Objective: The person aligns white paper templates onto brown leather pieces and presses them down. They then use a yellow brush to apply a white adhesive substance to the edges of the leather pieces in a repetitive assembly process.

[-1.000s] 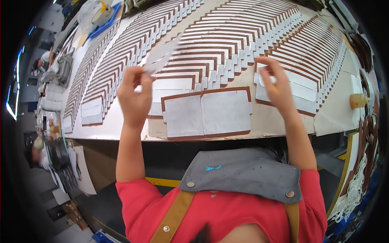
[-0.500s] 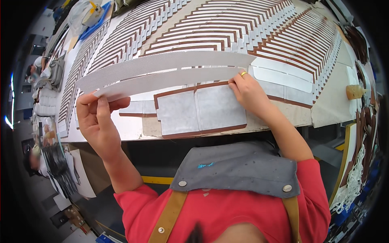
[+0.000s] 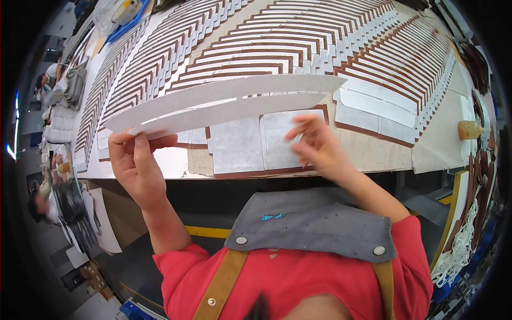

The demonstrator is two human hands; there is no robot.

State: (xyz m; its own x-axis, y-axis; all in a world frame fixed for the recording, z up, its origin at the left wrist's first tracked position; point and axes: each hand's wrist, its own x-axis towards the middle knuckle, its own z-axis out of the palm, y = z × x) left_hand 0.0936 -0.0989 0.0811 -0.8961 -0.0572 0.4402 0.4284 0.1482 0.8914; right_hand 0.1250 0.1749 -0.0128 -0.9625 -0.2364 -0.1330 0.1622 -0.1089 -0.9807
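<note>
Between its thumb and fingers, my left hand (image 3: 137, 168) pinches the left end of a long white strip (image 3: 224, 92) with narrow slots along its middle. The strip slants up over the table, its right end free. Below it lies a whitish panel (image 3: 234, 146) with brown edges and a crease down its middle, partly covered by the strip. My right hand (image 3: 321, 146), a little blurred, hovers over that panel's right side with fingers apart and nothing visible in them. To its right, a similar brown-edged panel (image 3: 357, 118) bears a slotted white strip (image 3: 376, 105).
Overlapping rows of brown-edged panels (image 3: 298, 53) cover the far table. A blue tray (image 3: 129, 17) stands at the far left. An amber bottle (image 3: 469, 130) is by the right edge, above hanging white cords (image 3: 460, 248). Another person (image 3: 44, 205) is at the left.
My right hand has let go of the strip's right end and moved down toward me. The strip has shifted slightly right, still in my left hand.
</note>
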